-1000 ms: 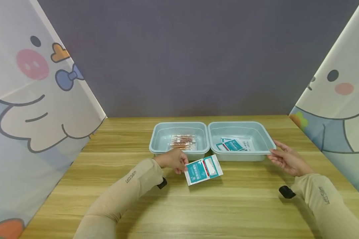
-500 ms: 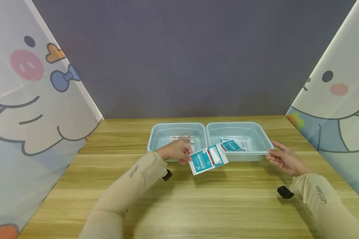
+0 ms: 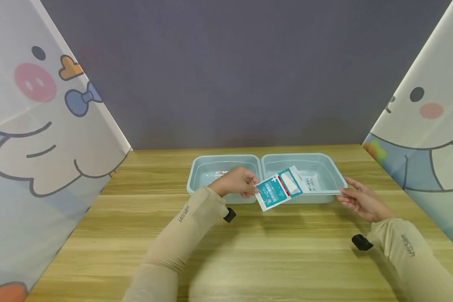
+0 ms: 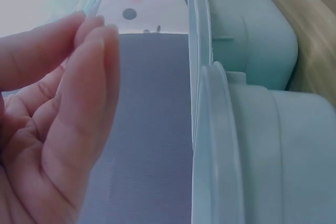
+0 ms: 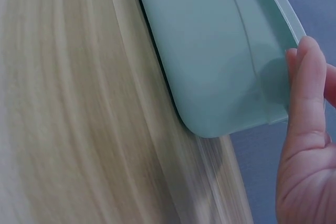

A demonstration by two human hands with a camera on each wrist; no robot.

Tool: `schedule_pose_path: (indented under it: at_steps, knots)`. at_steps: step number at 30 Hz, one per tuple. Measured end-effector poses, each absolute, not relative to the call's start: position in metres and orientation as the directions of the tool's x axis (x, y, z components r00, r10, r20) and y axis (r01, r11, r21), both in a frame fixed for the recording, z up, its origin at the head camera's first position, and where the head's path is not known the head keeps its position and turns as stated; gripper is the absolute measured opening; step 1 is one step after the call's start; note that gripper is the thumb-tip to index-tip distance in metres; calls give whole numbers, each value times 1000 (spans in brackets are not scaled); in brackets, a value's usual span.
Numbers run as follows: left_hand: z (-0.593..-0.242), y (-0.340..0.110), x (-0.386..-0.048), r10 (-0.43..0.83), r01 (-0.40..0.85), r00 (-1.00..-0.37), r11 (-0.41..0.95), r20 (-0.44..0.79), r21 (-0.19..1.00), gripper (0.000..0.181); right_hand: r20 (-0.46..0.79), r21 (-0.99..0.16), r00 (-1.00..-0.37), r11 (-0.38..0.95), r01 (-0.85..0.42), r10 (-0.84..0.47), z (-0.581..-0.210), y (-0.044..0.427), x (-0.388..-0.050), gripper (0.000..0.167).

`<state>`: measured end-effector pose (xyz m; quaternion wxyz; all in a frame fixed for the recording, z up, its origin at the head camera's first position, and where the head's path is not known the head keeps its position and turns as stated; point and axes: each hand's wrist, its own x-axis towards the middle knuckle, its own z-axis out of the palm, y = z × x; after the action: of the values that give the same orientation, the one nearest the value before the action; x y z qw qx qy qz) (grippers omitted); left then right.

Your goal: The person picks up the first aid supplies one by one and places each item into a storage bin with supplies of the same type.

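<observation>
In the head view my left hand (image 3: 238,181) pinches the left edge of a teal-and-white dressing packet (image 3: 273,193). The packet is tilted, over the front rim of the right pale blue bin (image 3: 321,199). Behind it, a white printed packet (image 3: 311,183) lies in that bin; anything else there is hidden. At the bin's right front corner, my right hand (image 3: 362,203) grips the rim. The right wrist view shows that hand's fingers (image 5: 310,82) at the bin's edge. In the left wrist view, thumb and fingertips of the left hand (image 4: 58,114) meet beside the bins.
A second pale blue bin (image 3: 201,172) stands against the right one, on its left. Clear-wrapped sticks (image 3: 220,173) inside it are mostly hidden by my left hand. Both bins rest on the wooden table (image 3: 272,256), with a dark grey panel (image 3: 245,75) behind.
My left hand has carried the dressing packet right and away from me, from in front of the bins to over the right bin's front rim. The right hand has kept its grip there.
</observation>
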<state>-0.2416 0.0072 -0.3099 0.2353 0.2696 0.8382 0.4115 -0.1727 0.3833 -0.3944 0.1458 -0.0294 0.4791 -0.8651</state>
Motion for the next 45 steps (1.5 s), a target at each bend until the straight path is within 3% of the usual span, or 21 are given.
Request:
schedule_pose_path:
  at_steps: [8, 12, 14, 17, 19, 25, 30, 36, 38, 41, 45]
  knots:
    - [-319, 17, -246, 605, 184, -782, 457, -152, 870, 4, -83, -836, -958, -504, 217, -276, -399, 386, -168, 74]
    - [-324, 20, -249, 563, 133, -814, 424, -146, 896, 5, -75, -835, -959, -509, 211, -273, -400, 388, -167, 32]
    - [-326, 21, -252, 541, 98, -827, 407, -153, 908, 6, -67, -836, -958, -508, 207, -280, -400, 389, -167, 34]
    - [-327, 23, -257, 515, 58, -842, 383, -161, 922, 6, -66, -843, -956, -497, 206, -285, -398, 387, -168, 67]
    - [-326, 24, -260, 498, 44, -853, 363, -154, 931, 6, -58, -846, -954, -493, 204, -295, -397, 386, -169, 81]
    - [-321, 31, -266, 455, 56, -883, 348, -116, 936, 10, -64, -838, -958, -507, 204, -280, -395, 384, -171, 77]
    - [-321, 36, -265, 435, 42, -892, 347, -121, 937, 13, -72, -844, -958, -496, 207, -277, -392, 386, -171, 82]
    - [-323, 43, -266, 424, 41, -898, 342, -115, 939, 21, -54, -849, -958, -491, 193, -283, -394, 384, -173, 32]
    - [-324, 47, -268, 423, 50, -899, 352, -111, 935, 21, -52, -850, -958, -491, 191, -282, -395, 383, -172, 33]
    - [-325, 54, -270, 426, 55, -898, 360, -112, 931, 21, -54, -847, -958, -496, 193, -281, -396, 382, -171, 66]
    - [-324, 62, -273, 427, 46, -896, 363, -123, 931, 21, -51, -844, -960, -502, 189, -276, -397, 380, -171, 66]
